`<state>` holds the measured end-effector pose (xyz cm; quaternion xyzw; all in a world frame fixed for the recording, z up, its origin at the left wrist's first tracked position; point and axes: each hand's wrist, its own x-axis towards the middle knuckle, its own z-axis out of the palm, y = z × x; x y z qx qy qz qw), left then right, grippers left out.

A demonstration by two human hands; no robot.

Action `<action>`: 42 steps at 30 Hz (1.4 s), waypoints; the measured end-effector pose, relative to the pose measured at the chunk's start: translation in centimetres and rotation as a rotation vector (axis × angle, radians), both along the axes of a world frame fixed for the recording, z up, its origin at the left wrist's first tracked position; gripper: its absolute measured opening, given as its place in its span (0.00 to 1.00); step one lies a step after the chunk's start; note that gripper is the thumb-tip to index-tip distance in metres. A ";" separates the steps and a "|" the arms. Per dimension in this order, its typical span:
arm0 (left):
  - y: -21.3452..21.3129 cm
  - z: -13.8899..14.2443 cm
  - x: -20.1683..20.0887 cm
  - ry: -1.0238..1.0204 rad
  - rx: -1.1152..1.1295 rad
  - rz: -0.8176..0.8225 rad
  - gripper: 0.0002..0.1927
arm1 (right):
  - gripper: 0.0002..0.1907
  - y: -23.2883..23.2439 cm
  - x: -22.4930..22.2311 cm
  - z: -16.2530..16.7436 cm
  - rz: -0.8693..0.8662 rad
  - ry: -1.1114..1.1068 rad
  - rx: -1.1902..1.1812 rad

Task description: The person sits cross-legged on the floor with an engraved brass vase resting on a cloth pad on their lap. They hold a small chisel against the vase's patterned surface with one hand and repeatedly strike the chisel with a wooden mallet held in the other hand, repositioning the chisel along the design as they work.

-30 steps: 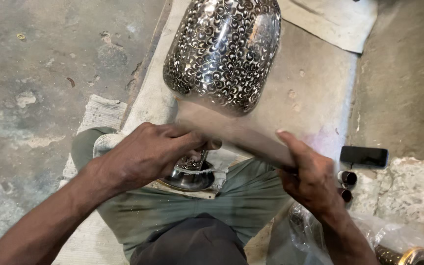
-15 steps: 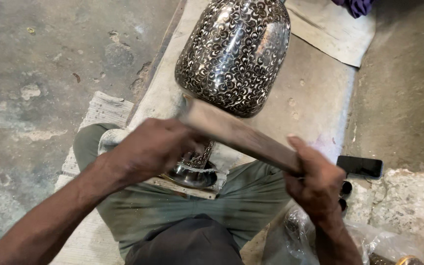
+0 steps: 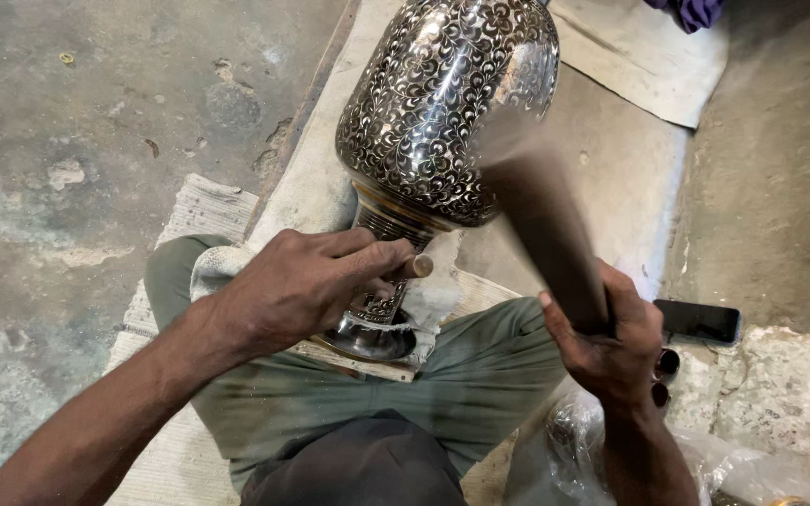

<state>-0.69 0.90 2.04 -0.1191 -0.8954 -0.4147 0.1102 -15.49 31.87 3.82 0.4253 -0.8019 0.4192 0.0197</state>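
A large metal vase (image 3: 442, 103) with fine black-and-silver floral engraving lies tilted across my lap, its foot toward me. My left hand (image 3: 307, 281) is closed around a small chisel-like tool (image 3: 416, 266) whose wooden-coloured end shows at my fingertips, held against the vase's narrow neck. My right hand (image 3: 611, 342) grips a dark wooden mallet stick (image 3: 541, 225), raised and motion-blurred in front of the vase body.
I sit on a pale mat (image 3: 208, 211) on a stained concrete floor. A dark phone (image 3: 697, 321) lies on a stone ledge at right. Crumpled clear plastic (image 3: 564, 450) sits by my right knee. A cloth sheet (image 3: 630, 56) lies behind the vase.
The wooden stick has swung up from lying across the vase's neck to a raised, blurred position. My left hand has stayed at the neck with the tool.
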 end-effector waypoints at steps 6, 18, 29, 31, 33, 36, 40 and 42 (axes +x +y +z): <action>0.0 -0.8 0.4 0.049 0.016 0.032 0.27 | 0.20 -1.8 0.0 0.9 0.136 -0.021 0.031; -0.6 -0.6 0.8 -0.003 0.011 0.002 0.25 | 0.24 -1.3 -1.3 2.3 0.100 0.220 0.285; 0.0 -1.2 0.7 -0.273 0.008 0.074 0.15 | 0.23 -0.7 -1.9 2.9 0.016 0.394 0.440; 0.7 -0.9 0.9 -0.280 0.048 0.135 0.17 | 0.23 -0.6 -2.3 2.6 0.051 0.279 0.326; 1.2 -0.5 1.4 0.017 0.174 0.160 0.28 | 0.21 -0.7 -2.3 2.3 0.052 0.146 0.225; 1.3 0.0 1.3 0.059 0.250 0.163 0.29 | 0.17 -1.1 -1.9 2.0 0.003 -0.097 0.083; 1.4 0.5 1.2 0.006 0.194 0.221 0.26 | 0.21 -2.0 -1.9 2.7 0.021 -0.185 0.151; 1.5 0.6 1.3 0.029 0.116 0.245 0.27 | 0.19 -2.6 -2.2 3.3 0.082 0.017 0.289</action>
